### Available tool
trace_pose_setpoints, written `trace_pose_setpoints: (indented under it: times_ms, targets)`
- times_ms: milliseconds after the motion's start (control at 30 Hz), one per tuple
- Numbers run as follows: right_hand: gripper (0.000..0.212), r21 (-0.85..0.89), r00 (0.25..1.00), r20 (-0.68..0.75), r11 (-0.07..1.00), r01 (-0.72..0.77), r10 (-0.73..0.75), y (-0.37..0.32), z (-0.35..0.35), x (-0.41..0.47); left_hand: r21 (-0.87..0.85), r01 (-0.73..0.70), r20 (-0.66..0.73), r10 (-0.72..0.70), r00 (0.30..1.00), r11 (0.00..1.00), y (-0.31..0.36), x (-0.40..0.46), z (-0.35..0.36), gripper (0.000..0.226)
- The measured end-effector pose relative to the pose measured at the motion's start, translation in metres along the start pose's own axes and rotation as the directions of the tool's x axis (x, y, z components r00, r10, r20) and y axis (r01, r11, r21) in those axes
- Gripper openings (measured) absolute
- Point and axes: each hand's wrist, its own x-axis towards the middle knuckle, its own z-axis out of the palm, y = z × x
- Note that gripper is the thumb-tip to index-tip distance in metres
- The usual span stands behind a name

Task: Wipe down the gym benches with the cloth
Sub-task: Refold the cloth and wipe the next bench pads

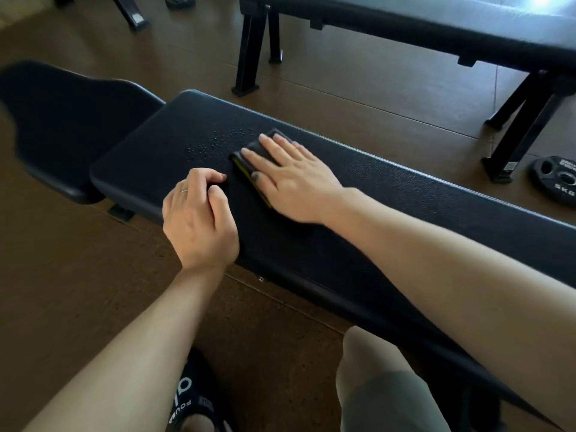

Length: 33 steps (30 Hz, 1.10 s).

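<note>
The cloth (254, 157), dark with a yellow edge and folded small, lies flat on the padded top of the near desk (405, 198), about a third of the way along from its left end; the right hand (290, 179) presses down on it with fingers straight and spread, a flat grip rather than a clamped one; just beyond the fingertips a scatter of droplets (218, 140) beads on the vinyl, unwiped; the left hand (199, 219) rests on the near edge of the same pad, fingers curled loosely under and holding nothing that shows; left of this pad sits the separate seat pad (62, 126), and across the floor stands a second bench (436, 29), with a weight plate (558, 179) lying by its foot; judging from the wet patch ahead of the cloth, the wipe of this first desk is under way, not finished; whether the far bench has been wiped cannot be told.
</note>
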Motion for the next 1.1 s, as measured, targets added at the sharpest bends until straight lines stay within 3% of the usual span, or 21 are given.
trace_pose_setpoints:
  times_ms: [133,267,367,467,700,900,1000,1100]
  targets:
    - [0.055,-0.006,0.987,-0.039,0.988,-0.156,0.156,0.054,-0.007,-0.001,0.004,0.006,-0.001,-0.006,1.000,1.000,-0.001,-0.001,0.000,0.031]
    - [0.052,0.051,0.894,-0.076,0.897,-0.438,0.441,0.113,-0.011,-0.085,0.018,0.009,0.011,-0.009,1.000,1.000,0.001,0.001,0.002,0.031]
    - [0.054,0.035,0.861,-0.068,0.863,-0.503,0.504,0.119,-0.013,-0.120,0.045,0.002,0.009,-0.002,1.000,0.999,0.003,0.002,0.004,0.032]
    - [0.055,0.017,0.837,-0.077,0.840,-0.542,0.542,0.107,-0.015,-0.087,0.058,-0.011,0.011,0.010,1.000,0.998,0.005,0.002,0.004,0.033]
    - [0.061,0.016,0.944,-0.045,0.945,-0.327,0.328,0.007,0.001,0.037,0.065,0.000,0.018,-0.001,1.000,0.998,0.002,0.001,-0.001,0.034]
    - [0.058,0.021,0.997,-0.075,1.000,-0.018,0.019,-0.007,0.013,-0.095,0.062,0.001,0.050,-0.004,0.999,0.998,0.001,0.003,-0.001,0.031]
    - [0.056,0.001,1.000,-0.003,1.000,0.015,-0.015,-0.002,0.016,-0.141,0.068,0.003,0.054,-0.006,0.998,0.998,0.003,0.001,0.000,0.033]
    - [0.055,0.011,0.999,-0.043,1.000,0.003,-0.003,0.013,0.011,-0.112,0.083,-0.017,0.058,0.012,0.998,0.996,0.002,-0.001,-0.001,0.033]
